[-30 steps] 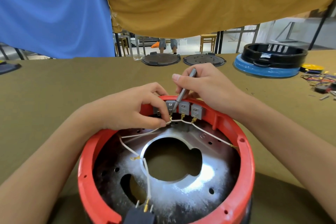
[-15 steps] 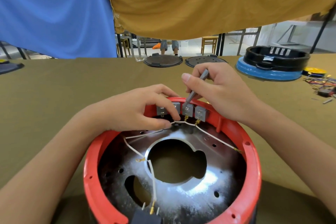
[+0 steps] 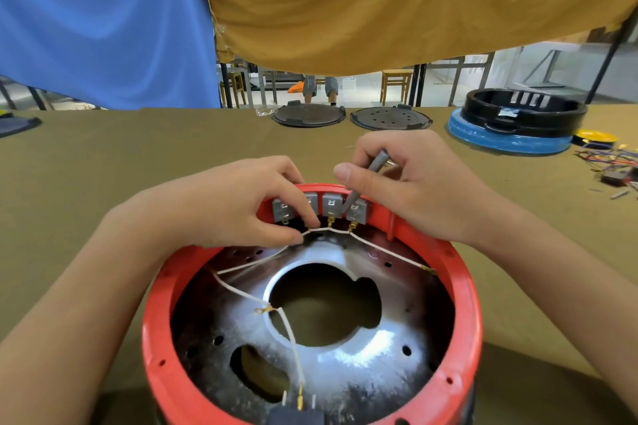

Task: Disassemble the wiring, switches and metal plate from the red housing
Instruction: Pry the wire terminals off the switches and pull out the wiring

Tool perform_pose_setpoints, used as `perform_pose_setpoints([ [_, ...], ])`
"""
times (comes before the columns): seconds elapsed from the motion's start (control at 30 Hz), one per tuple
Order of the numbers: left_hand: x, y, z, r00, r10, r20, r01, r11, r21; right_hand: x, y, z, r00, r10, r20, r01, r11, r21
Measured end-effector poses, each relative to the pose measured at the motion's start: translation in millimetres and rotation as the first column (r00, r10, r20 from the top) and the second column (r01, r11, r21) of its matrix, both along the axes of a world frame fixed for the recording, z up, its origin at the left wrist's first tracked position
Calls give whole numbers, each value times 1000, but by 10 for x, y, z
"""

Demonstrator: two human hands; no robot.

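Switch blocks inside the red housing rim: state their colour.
Grey switch blocks, with brass-coloured terminals; head view.

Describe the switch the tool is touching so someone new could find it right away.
Find the red housing in front of the person. A row of grey switches sits inside its far wall. The one meant is the rightmost switch, the only one with the grey tool tip on it, held by the right hand.

Bright even daylight, glare on metal plate [image 3: 348, 355], wide-angle bending at edges, near rim slightly soft.
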State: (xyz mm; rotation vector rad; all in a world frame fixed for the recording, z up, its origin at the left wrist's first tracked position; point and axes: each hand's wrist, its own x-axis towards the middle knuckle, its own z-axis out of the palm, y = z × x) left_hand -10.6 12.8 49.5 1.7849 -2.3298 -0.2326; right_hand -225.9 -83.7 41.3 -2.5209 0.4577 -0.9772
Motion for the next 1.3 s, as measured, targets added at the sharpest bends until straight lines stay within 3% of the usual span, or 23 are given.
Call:
perform_pose_setpoints([
  [0.37, -29, -37, -60, 996, -40, -79, 43, 998, 43, 19, 2, -14, 999, 19, -46, -18, 1000, 14],
  [1.0, -25, -85, -96, 991, -57, -119, 62, 997, 44, 139, -4, 42, 997, -72, -32, 78, 961, 267],
  [1.13, -23, -83, -94, 992, -52, -113, 58, 997, 47, 115, 18, 16, 997, -68, -39, 75, 973, 219],
  [1.3, -34, -72, -93, 992, -54, -116, 58, 998, 36, 34, 118, 58, 982, 14, -188, -30, 996, -82],
])
